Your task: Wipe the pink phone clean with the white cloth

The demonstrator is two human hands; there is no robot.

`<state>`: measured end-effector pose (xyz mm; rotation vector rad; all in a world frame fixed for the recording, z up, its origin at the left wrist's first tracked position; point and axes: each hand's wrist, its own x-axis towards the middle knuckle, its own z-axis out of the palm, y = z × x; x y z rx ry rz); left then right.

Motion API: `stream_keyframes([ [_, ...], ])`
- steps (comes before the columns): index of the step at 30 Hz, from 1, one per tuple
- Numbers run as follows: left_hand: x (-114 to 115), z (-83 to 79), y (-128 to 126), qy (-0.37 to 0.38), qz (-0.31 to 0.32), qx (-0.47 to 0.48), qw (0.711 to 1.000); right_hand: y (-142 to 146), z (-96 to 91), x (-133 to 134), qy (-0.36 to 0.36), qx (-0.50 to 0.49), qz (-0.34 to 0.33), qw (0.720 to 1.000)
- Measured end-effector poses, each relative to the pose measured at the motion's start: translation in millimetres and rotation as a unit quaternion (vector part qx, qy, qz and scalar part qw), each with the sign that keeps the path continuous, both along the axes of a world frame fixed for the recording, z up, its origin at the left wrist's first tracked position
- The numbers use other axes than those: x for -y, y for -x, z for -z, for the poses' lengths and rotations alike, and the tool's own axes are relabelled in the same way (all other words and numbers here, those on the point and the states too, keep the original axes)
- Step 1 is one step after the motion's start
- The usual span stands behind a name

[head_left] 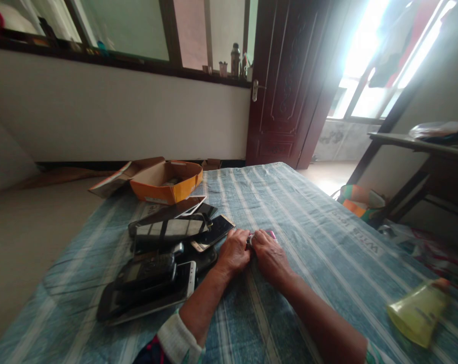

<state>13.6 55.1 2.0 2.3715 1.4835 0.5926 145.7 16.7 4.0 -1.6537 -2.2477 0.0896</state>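
My left hand [234,251] and my right hand [269,257] meet over the striped bedspread [251,323], fingers curled and close together. Both are closed around a small thing almost wholly covered by them; a bit of pink edge [273,234] shows past my right fingers, and its kind cannot be made out. Just left of my left hand lies a smartphone [215,232] with a gold-and-white rim. Beyond it is a heap of dark devices, among them a glossy black-framed one [171,228], a telephone with keys [147,268] and a white-edged tablet [189,283].
An open orange cardboard box [168,189] stands at the bed's far left edge, its lid flap folded out. A translucent yellow container [418,311] lies at the right. Behind are a dark red door [289,86] and, rightward, a table [422,144].
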Motion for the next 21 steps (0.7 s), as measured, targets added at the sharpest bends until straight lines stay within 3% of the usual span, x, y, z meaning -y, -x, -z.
stream_keyframes([
  [9,0.1,-3.3,0.2,0.01,0.002,0.014,1.0,4.6,-1.5,-11.1,0.012,-0.005,0.025,1.0],
  [16,-1.0,-4.7,1.5,0.001,0.006,-0.007,1.0,3.7,11.2,2.0,-0.029,-0.022,0.012,0.999],
  [21,-0.7,-3.1,2.8,0.001,0.001,0.002,1.0,3.9,13.7,-4.4,-0.022,-0.022,0.016,0.999],
])
